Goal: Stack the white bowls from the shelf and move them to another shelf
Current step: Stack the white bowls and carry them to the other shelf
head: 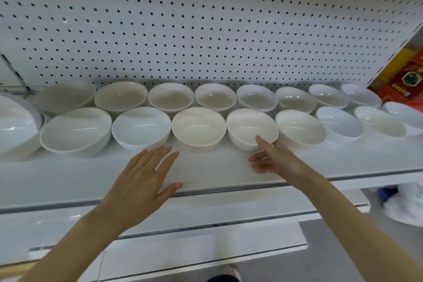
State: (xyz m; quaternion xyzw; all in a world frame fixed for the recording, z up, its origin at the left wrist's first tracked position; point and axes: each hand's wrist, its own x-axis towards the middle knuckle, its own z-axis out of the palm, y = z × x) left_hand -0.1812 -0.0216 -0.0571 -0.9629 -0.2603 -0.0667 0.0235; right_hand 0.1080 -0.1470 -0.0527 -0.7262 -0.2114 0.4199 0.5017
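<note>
Nearest the lens: two bare forearms extended toward a white shelf (206,174) backed by pegboard (206,30). Far left, a larger white bowl (16,126), cut off by the frame edge. Across the shelf, white bowls (140,126) upright in two rows, rims touching or just apart. Left hand (146,174) open and flat, fingers straight and spread, hovering over the bare shelf front just short of the front row, holding nothing. Right hand (274,160) pinching the near rim of one front-row bowl (249,126), thumb inside, other fingers curled below the wall. Far right, red packaging (402,75); lower right, a crumpled plastic bag (402,204). Step judged in hand: first pick-up, stacking apparently barely begun. Next move likely calling for a lift clear of both neighbours, then a level lowering into the neighbouring bowl (198,126) on its left, the free hand steadying; glazed surfaces probably slippery, hence a firm pinch.
</note>
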